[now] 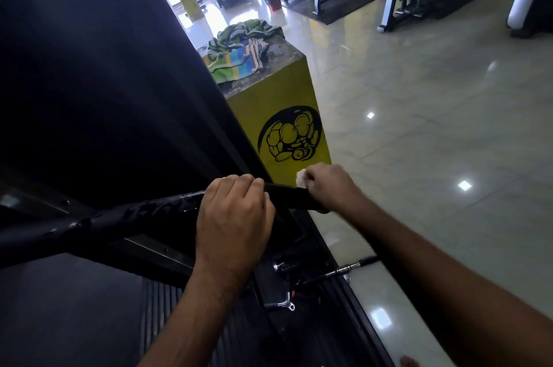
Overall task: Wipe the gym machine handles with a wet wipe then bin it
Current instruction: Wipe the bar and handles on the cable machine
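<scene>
Black and glossy, the machine handle (287, 196) ran between your hands. Your left hand (233, 217) was wrapped over its middle, fingers curled tight. Your right hand (329, 187) clenched the white wet wipe (301, 179) against the handle's outer end, just in front of the yellow box (278, 97) carrying a striped towel (236, 52).

the machine handle (287, 197) looks like matt black rubber or plastic, while the bar (143, 214) further left shines glossy and wet-looking. the floor (434, 97) is polished tile (mirror-bright with lamp reflections), the yellow box (278, 103) painted with a worn, rough top, the striped towel (236, 52) soft cloth.
</scene>
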